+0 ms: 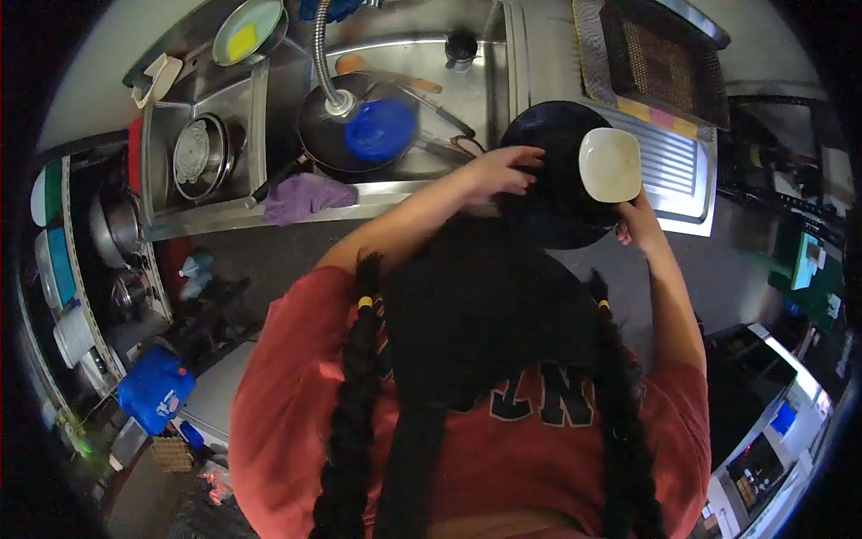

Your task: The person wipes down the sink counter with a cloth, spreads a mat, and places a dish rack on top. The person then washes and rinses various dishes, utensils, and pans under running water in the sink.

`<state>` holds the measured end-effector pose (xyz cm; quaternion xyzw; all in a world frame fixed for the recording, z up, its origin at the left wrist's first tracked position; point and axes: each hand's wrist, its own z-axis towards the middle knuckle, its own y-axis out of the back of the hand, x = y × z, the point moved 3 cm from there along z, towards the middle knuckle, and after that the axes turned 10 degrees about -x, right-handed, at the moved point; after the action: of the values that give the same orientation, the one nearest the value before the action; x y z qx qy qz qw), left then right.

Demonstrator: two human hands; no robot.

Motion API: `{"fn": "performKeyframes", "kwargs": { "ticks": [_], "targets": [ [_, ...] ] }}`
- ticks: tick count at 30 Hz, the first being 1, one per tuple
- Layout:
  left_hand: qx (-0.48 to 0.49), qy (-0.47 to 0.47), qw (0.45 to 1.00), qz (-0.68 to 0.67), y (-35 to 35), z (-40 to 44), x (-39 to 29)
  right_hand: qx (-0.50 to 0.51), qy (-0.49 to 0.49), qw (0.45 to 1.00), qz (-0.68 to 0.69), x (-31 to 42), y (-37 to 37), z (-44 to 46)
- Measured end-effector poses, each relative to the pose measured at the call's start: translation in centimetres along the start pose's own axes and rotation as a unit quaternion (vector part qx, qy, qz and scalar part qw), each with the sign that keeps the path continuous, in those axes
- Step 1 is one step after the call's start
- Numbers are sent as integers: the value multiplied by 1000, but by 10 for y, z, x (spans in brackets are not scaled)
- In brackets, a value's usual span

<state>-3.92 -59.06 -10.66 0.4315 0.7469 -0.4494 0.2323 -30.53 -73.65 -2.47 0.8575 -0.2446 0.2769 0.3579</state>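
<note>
My right hand (637,225) has its fingers curled at the lower right edge of a small white square bowl (611,166). The bowl is over large round black dishware (549,126) at the sink's right side; how these pieces are stacked is too dark to tell. At the left side of the black dishware, my left hand (507,172) reaches in with fingers stretched and apart. Whether its fingertips touch the black rim is unclear. Near that hand, in the sink, lies a dark frying pan (323,135) with a blue bowl (382,130) in it.
The metal faucet hose (320,45) hangs over the pan. A purple cloth (310,198) drapes over the sink's front edge. Metal pots (202,157) fill the left basin. A ridged drainboard (664,166) and a dark rack (669,63) are at right.
</note>
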Motion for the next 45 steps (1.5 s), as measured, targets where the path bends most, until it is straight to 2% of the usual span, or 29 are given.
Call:
{"fn": "performKeyframes", "kwargs": {
  "ticks": [4,5,6,7,9,12,13,16,17,18,20,21,22,23,24,26,27,28,29,32,34,35,36,38,40,41,42,44,45],
  "targets": [
    [-101,-29,983,153,90,-29,-21,-83,-9,996,-31,31,-3,-30],
    [-176,-60,950,253,123,-34,-19,-123,-8,991,-46,42,3,-40],
    [-242,-161,875,387,178,-22,7,-164,-5,985,-61,47,6,-47],
    [-295,-183,816,463,188,-44,-17,-216,58,973,-63,27,20,-43],
    [-339,-73,747,566,238,-45,-17,-355,145,921,-63,38,21,-59],
    [-390,-187,727,533,332,-14,43,-455,219,863,14,90,-14,-89],
    [-352,-102,739,565,312,-24,7,-471,258,843,30,119,-36,-96],
    [-345,-76,808,472,328,-19,18,-441,322,838,-8,166,-96,-89],
    [-342,-121,716,597,347,-2,35,-403,330,852,-42,189,-120,-83],
    [-338,-124,719,595,351,1,35,-364,338,865,-74,210,-144,-75],
    [-237,-107,631,731,355,4,35,-270,364,890,-34,226,-189,-33],
    [-236,-109,632,730,362,5,31,-247,366,897,-18,236,-213,-11],
    [-204,-104,757,612,369,8,30,-222,367,903,-1,245,-239,16],
    [-165,-94,859,475,374,11,30,-174,390,896,120,249,-271,53],
    [-122,-81,935,323,366,3,17,-161,358,917,68,254,-294,90],
    [-145,-97,954,242,373,1,26,-124,315,936,95,288,-341,134],
    [-106,-15,993,43,370,-8,25,-142,316,932,103,301,-362,156],
    [-66,66,983,-158,362,-20,18,-159,317,928,113,310,-382,180],
    [-74,53,988,-124,341,-45,-10,-154,317,928,120,312,-402,213],
    [-152,127,952,-235,342,-67,-4,-205,378,901,49,321,-448,264],
    [-162,118,958,-207,349,-65,13,-358,356,851,-142,330,-452,263],
    [-164,110,963,-183,351,-64,25,-299,438,804,-269,330,-464,266],
    [-169,114,961,-186,352,-62,33,-292,437,807,-269,339,-465,255],
    [-231,134,962,-58,358,-49,41,-238,373,744,-501,364,-452,223],
    [-252,139,958,6,347,-46,32,-272,379,722,-511,348,-446,206],
    [-300,49,936,179,335,-52,7,-268,411,816,-305,327,-441,200],
    [-338,-43,875,343,326,-56,-10,-248,422,868,-84,304,-435,193],
    [-317,-92,855,400,346,-25,19,-15,149,988,27,249,-434,174],
    [-294,-134,827,460,351,-15,31,44,123,988,86,215,-438,164]
  ]
}}
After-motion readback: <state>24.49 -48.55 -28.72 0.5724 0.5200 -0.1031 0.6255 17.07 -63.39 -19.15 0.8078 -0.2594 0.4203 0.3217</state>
